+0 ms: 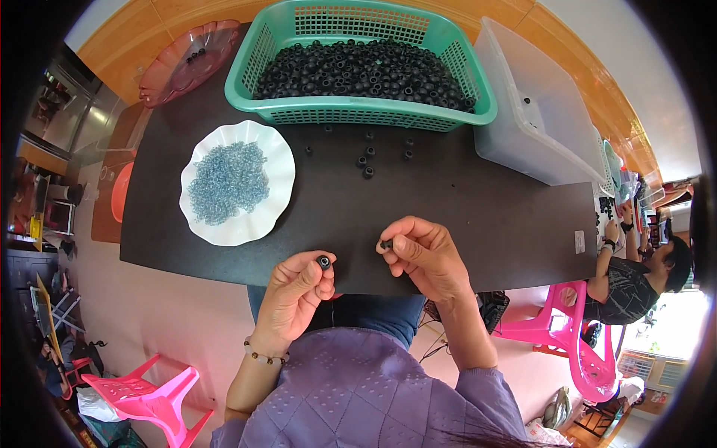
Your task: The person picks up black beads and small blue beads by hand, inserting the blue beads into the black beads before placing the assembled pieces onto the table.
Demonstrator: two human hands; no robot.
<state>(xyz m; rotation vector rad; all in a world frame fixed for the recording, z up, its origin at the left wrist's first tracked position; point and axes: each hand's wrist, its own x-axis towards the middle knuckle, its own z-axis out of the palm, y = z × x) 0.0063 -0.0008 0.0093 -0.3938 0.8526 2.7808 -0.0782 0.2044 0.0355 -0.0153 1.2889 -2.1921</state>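
Observation:
My left hand point(293, 287) is closed near the table's front edge, pinching a black round bead-like piece point(323, 262) between thumb and index finger. A pale ring shows in the opening of that piece. To its right, my right hand point(427, 261) pinches another small black piece point(386, 245), partly covered by the fingertips. The two hands are apart. Beyond my left hand stands a white wavy-rimmed plate point(281, 168) heaped with small clear bluish rings point(228, 183). Several loose black pieces point(368, 172) lie on the dark table point(336, 216) between the plate and the basket.
A green basket point(358, 112) full of black hollow pieces stands at the back. Right of it is a translucent plastic bin point(515, 142); a reddish dish point(168, 78) sits far left. Pink plastic stools point(160, 396) flank me. Another person point(635, 284) works at the right.

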